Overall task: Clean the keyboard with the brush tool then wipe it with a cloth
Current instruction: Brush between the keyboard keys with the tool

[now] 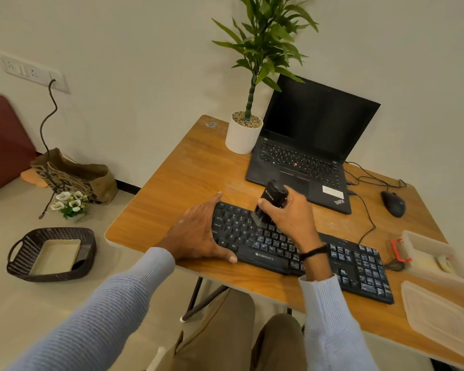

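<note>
— Entry one, the keyboard: how did it lie?
— My keyboard [265, 243] sat on the table [188, 188] near the front edge. Its long axis ran from upper left to lower right in view, with the legends facing me.
— And the brush?
— The brush [273, 195] stood over the upper-left key rows. Its bristles were down on the keys and its black body leaned away toward the laptop [306, 156].
— Anything hidden?
— My right wrist covered the middle keys and my left palm covered the keyboard's left end. The box [426, 253] at right was blurred, so I could not tell its contents. The lid [439, 317] was cut off at the edge.
— Hands?
— My left hand [198, 231] lay flat with fingers straight and spread, pressing that left end, thumb along the front edge. My right hand [289, 215] was curled round the brush, gripping it.
</note>
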